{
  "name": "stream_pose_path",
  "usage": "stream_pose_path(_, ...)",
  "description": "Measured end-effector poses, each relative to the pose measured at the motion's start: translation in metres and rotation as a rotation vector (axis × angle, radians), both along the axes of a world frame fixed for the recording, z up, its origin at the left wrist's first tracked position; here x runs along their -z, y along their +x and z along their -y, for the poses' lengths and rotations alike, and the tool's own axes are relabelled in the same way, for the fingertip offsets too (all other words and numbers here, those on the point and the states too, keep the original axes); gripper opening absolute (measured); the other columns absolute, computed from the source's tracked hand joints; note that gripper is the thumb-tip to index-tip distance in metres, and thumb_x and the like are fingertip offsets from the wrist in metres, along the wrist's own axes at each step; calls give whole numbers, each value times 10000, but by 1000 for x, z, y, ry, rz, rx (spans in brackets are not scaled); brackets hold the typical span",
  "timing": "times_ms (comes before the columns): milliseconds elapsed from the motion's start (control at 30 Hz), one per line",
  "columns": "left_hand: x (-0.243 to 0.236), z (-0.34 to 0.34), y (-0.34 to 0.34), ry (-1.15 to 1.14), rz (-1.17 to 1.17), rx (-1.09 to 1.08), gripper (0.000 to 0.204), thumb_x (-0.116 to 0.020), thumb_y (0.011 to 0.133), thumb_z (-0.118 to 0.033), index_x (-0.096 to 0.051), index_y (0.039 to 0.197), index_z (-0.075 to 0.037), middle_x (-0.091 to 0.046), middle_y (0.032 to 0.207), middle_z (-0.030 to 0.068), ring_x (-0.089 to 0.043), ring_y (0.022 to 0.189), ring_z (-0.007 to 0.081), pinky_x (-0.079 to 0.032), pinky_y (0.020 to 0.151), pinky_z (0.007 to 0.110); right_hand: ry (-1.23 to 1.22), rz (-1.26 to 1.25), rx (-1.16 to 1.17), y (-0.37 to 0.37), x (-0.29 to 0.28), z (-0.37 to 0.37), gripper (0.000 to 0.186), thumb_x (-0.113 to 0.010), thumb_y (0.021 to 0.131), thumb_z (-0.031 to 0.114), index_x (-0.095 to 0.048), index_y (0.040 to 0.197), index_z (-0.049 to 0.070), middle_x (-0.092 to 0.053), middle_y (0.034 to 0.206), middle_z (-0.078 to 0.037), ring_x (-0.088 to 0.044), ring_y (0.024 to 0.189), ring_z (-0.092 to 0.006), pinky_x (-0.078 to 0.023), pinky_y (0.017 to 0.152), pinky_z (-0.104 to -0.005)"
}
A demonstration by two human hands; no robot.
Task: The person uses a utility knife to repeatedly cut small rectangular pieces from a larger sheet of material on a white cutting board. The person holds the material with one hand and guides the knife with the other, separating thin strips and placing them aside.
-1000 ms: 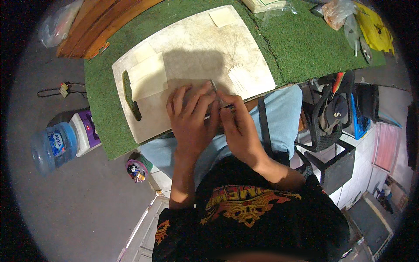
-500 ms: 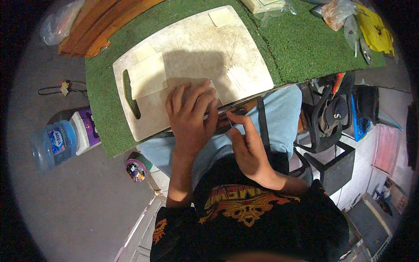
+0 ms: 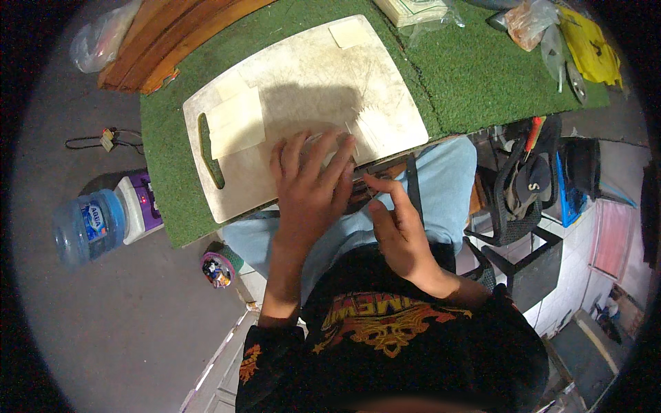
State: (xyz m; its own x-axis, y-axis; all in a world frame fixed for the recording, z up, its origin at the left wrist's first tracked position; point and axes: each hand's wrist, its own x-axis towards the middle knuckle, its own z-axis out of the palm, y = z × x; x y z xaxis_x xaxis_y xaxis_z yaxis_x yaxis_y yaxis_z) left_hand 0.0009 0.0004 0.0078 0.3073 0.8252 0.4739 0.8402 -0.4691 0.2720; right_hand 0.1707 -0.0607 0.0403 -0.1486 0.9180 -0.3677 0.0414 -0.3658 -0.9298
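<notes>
A scuffed white cutting board (image 3: 310, 62) lies on green turf-like matting. My left hand (image 3: 310, 180) rests on its near edge, fingers spread and bent, mostly covering whatever lies underneath. Just beyond its fingertips are thin pale strips (image 3: 375, 127), fanned out on the board. At the near edge my right hand (image 3: 403, 230) pinches a thin, narrow tool (image 3: 372, 195) between thumb and forefinger; its kind is too small to make out. Pale yellow flat sheets (image 3: 237, 124) overlap near the board's handle slot, and a smaller pale piece (image 3: 346, 36) lies at the far corner.
A stack of pale sheets in plastic (image 3: 412, 12) sits at the far edge. Plastic bags (image 3: 533, 24), a yellow bag (image 3: 587, 48) and a spoon (image 3: 575, 82) lie far right. Left of the table stand a water bottle (image 3: 89, 227) and a purple-white box (image 3: 142, 206).
My left hand has shifted slightly right along the board's near edge, toward the strips. My right hand has moved a little right, still pinching the thin tool. The view has shifted slightly.
</notes>
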Motion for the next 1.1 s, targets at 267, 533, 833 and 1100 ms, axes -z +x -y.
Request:
stream_pose_path(267, -6, -7, 12, 11, 10, 60, 377, -690, 879, -193, -720, 1252, -144, -643, 1273, 55, -526, 1215, 319, -360, 1071, 555, -4, 16, -5, 13, -1, 2, 312, -470, 1080, 49, -474, 1392, 55, -518, 859, -26, -423, 709, -75, -372, 596, -269)
stream_pose_path(533, -6, -2, -8, -41, 137, -11, 375, -694, 825, -125, -709, 1199, -108, -648, 1268, 54, -562, 1197, 307, -363, 1078, 521, 64, 53, -3, 5, 3, -6, 330, -472, 1071, 24, -462, 1401, 35, -592, 1016, -80, -517, 785, -87, -439, 690, -236)
stream_pose_path(833, 7, -3, -15, 12, 118, -4, 277, -757, 823, -157, -729, 1094, -110, -689, 1275, 21, -576, 1195, 317, -402, 1071, 498, 120, -211, 80, -26, 14, -23, 301, -456, 1081, 40, -462, 1381, 18, -645, 1074, -136, -638, 924, -138, -560, 774, -315)
stream_pose_path(1100, 9, -3, -13, 12, 137, -29, 199, -749, 839, -164, -720, 1031, -122, -697, 1257, 21, -583, 1193, 325, -399, 1068, 504, 172, -113, 61, -32, 24, -30, 259, -457, 1091, 85, -467, 1342, 24, -668, 945, -170, -631, 795, -144, -541, 672, -332)
